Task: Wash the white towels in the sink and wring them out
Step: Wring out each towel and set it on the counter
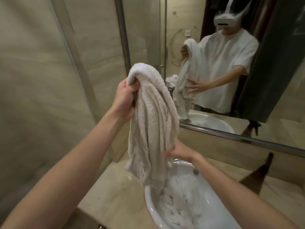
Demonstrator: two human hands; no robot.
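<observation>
- The white towel [153,123] hangs bunched from my left hand [124,100], well above the sink [214,210], with its lower end trailing down to the sink's left rim.
- Risk, as I judge it: the towel looks heavy with water, and the whole weight hangs from one fistful at the top. If that fold slides out, the towel drops and part of it may land on the desk [115,184] left of the sink instead of in it.
- Also a risk: if I wring this high above the sink, water may splash onto the desk and the mirror [231,80] behind the sink.
- Left grip: fingers and thumb curl tightly around the towel's top fold, pinching it in a fist.
- Right hand [179,152]: it sits above the sink's far rim, against the towel's lower right side. The fingers look fairly straight and spread, touching the cloth rather than clamped on it, though the towel hides their tips.
- More white cloth [179,200] lies inside the sink in suds or water; I cannot tell how many pieces.
</observation>
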